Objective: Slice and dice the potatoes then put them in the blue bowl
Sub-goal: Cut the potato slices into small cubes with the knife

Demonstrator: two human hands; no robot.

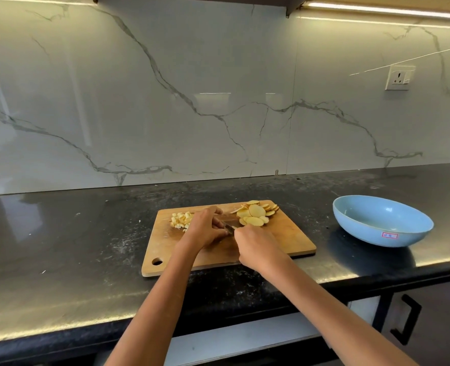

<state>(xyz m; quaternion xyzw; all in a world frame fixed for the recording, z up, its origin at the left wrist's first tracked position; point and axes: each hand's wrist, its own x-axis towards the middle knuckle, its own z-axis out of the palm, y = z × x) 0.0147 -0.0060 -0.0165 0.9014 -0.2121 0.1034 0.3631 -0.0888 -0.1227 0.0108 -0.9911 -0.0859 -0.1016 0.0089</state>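
From the head camera, I had both hands over the wooden cutting board (292,233), which lay on the black countertop (73,233) with its hanging hole at the near left corner. My right hand (258,248) was curled round the handle of the knife (229,226); the handle itself was hidden inside my fist, and only a short stretch of blade showed between my two hands. My left hand (205,228) was bent down onto the board just beside the blade, fingers curled; whatever it pressed or held there was covered by the hand, so I could not tell whether it gripped anything.

The diced potato pieces (181,220) sat in a small heap at the board's far left, touching the back of my left hand. The potato slices (255,213), round and pale yellow, lay overlapping in a pile at the far right corner of the board, just beyond the knife.

The blue bowl (382,220) stood on the countertop to the right of the board, apart from it, with a small pink label on its near side. Behind everything rose the white marble-patterned wall (165,101), with a socket (399,77) up at the right.
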